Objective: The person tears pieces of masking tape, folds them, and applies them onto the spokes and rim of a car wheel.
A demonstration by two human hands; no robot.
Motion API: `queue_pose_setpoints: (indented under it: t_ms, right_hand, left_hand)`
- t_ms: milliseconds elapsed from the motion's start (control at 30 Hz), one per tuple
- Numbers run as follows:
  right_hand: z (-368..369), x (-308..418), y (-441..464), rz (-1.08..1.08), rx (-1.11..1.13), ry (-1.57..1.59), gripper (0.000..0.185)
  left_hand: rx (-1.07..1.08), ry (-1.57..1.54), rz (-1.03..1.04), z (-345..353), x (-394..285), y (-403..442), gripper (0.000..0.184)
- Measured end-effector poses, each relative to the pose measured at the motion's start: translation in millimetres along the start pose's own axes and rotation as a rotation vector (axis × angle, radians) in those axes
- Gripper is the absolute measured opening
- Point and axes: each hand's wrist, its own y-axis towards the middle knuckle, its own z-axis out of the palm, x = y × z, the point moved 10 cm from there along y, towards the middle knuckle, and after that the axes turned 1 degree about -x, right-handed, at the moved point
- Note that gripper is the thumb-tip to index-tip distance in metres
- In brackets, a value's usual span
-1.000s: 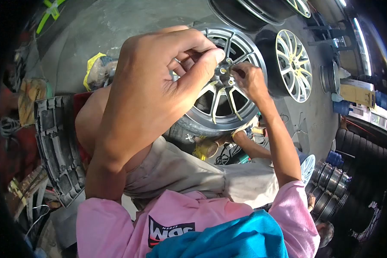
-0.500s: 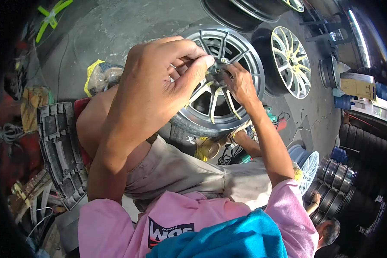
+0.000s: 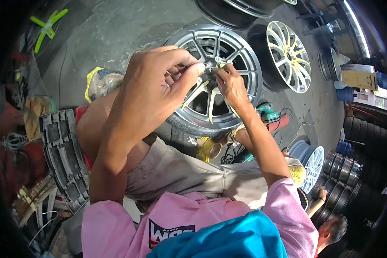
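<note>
My left hand (image 3: 159,81) is raised close to the camera, its thumb and index finger pinched together; whatever lies between the tips is too small to name. Beyond it is a grey multi-spoke wheel (image 3: 249,77) with a tyre, some lower spokes edged with yellow strips. My right hand (image 3: 231,86) is at the wheel's hub, fingers drawn together around something small that I cannot make out. Yellowish rings show around the bolt holes beside its fingertips. The left hand partly covers the wheel's left side.
A yellow-marked wheel (image 3: 289,56) stands to the right. Below the wheel lie a tape roll (image 3: 211,149) and a green power tool (image 3: 268,112). A black tray-like part (image 3: 65,157) is at left. Another person (image 3: 332,230) is at lower right near stacked rims (image 3: 342,170).
My right hand has moved left across the hub, nearer my left fingertips. The view has shifted, showing more of the other person and the green tool.
</note>
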Motion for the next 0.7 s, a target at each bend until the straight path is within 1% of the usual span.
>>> queue_pose_setpoints:
  t_ms: [133,200,233,267,300,367,400,433,467,500,533,567,600,633,667,700]
  right_hand:
    - [9,-6,1,0.036,0.04,-0.042,0.027]
    - [8,1,-1,-0.042,0.06,-0.06,0.029]
    - [7,2,-1,-0.062,0.073,-0.096,0.031]
    - [4,-3,-2,-0.021,0.106,-0.051,0.032]
    - [-1,-10,-3,0.02,0.135,-0.004,0.034]
    - [-42,-20,-11,-0.025,-0.01,-0.009,0.04]
    - [-65,-34,-16,0.065,0.013,-0.042,0.039]
    - [-95,-44,-24,0.072,0.041,-0.125,0.035]
    - [-121,-69,-39,0.12,0.106,-0.144,0.031]
    - [-155,-86,-58,0.175,0.111,-0.151,0.027]
    - [-187,-108,-81,0.165,0.108,-0.222,0.025]
    - [-219,-133,-111,0.371,0.113,-0.13,0.026]
    - [-248,-162,-142,0.437,0.131,-0.221,0.028]
    - [-269,-197,-186,0.588,0.017,-0.03,0.024]
    - [-285,-209,-227,0.804,-0.047,-0.005,0.024]
    - [-286,-232,-274,0.792,-0.059,-0.011,0.024]
  left_hand:
    - [0.04,0.033,0.003,5,1,2,0.01]
    - [0.057,0.053,0.004,8,0,3,0.011]
    - [0.061,0.041,-0.046,9,5,3,0.012]
    - [0.067,0.032,-0.094,10,9,3,0.013]
    - [0.082,0.036,-0.079,13,6,4,0.013]
    - [0.073,0.087,-0.059,15,4,5,0.015]
    - [0.083,0.133,-0.012,18,5,5,0.016]
    - [0.12,0.131,0.001,23,3,5,0.016]
    - [0.116,0.131,-0.052,26,6,4,0.015]
    - [0.115,0.13,-0.106,31,11,4,0.014]
    - [0.178,0.121,-0.191,40,24,0,0.012]
    - [0.224,0.116,-0.184,51,24,-3,0.012]
    - [0.326,0.053,-0.181,67,21,-10,0.011]
    - [0.427,-0.009,-0.183,85,16,-21,0.011]
    - [0.574,-0.132,-0.243,114,12,-42,0.014]
    - [0.755,-0.07,-0.31,140,-22,-66,0.016]
